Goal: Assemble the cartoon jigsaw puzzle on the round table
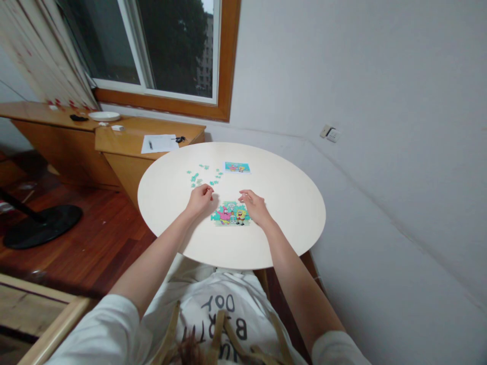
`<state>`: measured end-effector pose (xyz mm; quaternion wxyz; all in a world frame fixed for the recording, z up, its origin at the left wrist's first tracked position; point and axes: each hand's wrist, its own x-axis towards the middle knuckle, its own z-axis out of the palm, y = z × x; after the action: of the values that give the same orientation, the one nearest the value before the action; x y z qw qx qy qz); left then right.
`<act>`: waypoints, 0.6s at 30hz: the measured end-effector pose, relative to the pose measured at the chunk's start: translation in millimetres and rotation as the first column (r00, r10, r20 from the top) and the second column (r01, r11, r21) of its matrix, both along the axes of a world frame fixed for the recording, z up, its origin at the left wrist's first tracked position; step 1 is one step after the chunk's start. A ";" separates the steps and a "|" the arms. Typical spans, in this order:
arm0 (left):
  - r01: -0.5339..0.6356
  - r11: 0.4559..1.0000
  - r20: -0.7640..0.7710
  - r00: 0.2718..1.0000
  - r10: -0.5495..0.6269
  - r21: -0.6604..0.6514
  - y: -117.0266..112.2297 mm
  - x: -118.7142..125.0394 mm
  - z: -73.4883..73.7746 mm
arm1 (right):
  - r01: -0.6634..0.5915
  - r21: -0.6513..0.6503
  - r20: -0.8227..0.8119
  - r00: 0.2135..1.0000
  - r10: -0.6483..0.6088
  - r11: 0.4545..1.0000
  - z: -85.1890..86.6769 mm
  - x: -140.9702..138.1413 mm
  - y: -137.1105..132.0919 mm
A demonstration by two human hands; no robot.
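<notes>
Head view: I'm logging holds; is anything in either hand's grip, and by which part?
That cannot be told: the left hand and right hand are both curled; anything in them would be too small to make out.

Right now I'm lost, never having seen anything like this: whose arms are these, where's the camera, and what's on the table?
There's no machine here: these are a person's bare arms, seen by a camera worn on their head, looking forward and down. On the pale table lies a partly joined puzzle, with loose pieces and a picture card beyond. The right hand is at the puzzle's far right corner; the left hand is near the loose pieces. Whether either holds a piece, I can't tell.
</notes>
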<state>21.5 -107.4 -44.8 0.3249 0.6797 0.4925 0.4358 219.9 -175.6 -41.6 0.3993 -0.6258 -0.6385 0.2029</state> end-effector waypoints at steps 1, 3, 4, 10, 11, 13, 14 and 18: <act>-0.001 1.000 -0.001 1.000 0.001 -0.001 0.2 0.0 -0.2 | -0.005 -0.011 0.014 1.000 0.005 1.000 0.3 -0.1 -0.1; -0.002 1.000 -0.002 1.000 0.002 -0.001 0.4 -0.1 -0.4 | -0.022 -0.048 0.065 0.998 0.025 0.999 1.5 -0.7 -0.6; -0.003 1.000 -0.002 1.000 0.003 0.000 0.4 -0.2 -0.4 | -0.027 -0.062 0.093 0.995 0.033 0.998 2.4 -1.1 -1.1; 0.001 1.000 0.004 1.000 -0.001 -0.001 -0.3 -0.5 -0.4 | -0.003 0.012 0.084 0.996 0.002 1.000 5.7 -1.8 -3.0; 0.001 1.000 0.005 1.000 -0.001 -0.003 -0.3 -0.6 -0.5 | 0.002 0.021 0.076 0.997 -0.004 1.000 5.7 -1.6 -2.9; 0.000 1.000 0.006 1.000 0.000 -0.006 -0.1 -0.6 -0.9 | 0.006 0.018 0.076 0.997 -0.007 1.000 5.5 -1.3 -2.6; 0.001 1.000 0.007 1.000 -0.001 -0.006 0.1 -0.7 -1.1 | 0.003 0.007 0.082 0.997 -0.004 1.000 5.4 -1.3 -2.4; 0.004 1.000 0.007 1.000 -0.004 -0.005 0.7 -1.1 -1.5 | -0.008 -0.018 0.074 0.997 0.009 1.000 5.1 -1.1 -1.5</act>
<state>20.4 -106.7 -46.3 0.3292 0.6782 0.4912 0.4363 218.8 -177.1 -36.5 0.3690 -0.6336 -0.6538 0.1866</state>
